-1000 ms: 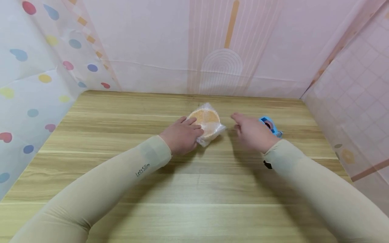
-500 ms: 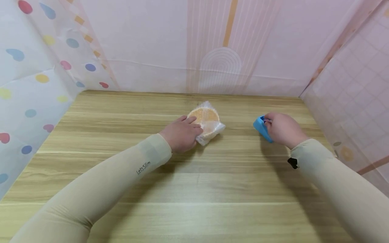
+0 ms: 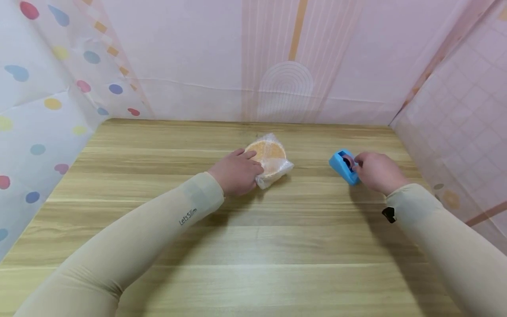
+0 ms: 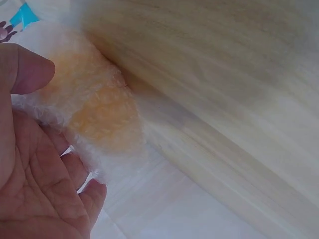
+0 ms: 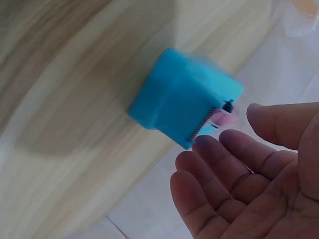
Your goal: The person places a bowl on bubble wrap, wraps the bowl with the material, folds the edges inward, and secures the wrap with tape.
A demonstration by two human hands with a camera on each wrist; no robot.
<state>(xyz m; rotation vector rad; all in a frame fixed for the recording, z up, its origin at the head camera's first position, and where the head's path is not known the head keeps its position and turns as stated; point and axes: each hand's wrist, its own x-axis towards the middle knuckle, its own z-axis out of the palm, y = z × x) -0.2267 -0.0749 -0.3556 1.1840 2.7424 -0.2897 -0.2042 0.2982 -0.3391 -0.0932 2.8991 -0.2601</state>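
Note:
My left hand [image 3: 237,171] holds a flat round orange-patterned thing wrapped in bubble wrap [image 3: 271,154]. In the left wrist view the thumb lies on one side of the bubble wrap [image 4: 102,114] and the fingers on the other. My right hand [image 3: 378,171] is at the right end of a blue tape dispenser [image 3: 343,168], which has a pinkish roll in it. From the right wrist, the fingers are loosely bent beside the dispenser's serrated cutter [image 5: 202,124], the thumb apart from them and nothing between.
A wood-grain table [image 3: 253,246] lies under both hands. Patterned cloth walls [image 3: 190,57] stand along its back and both sides. The dispenser is to the right of the wrapped thing, with bare wood between them.
My right hand has moved right to the dispenser, reached over it, then drawn back slightly to its right end. The dispenser has turned and shifted a little left. My left hand keeps its hold.

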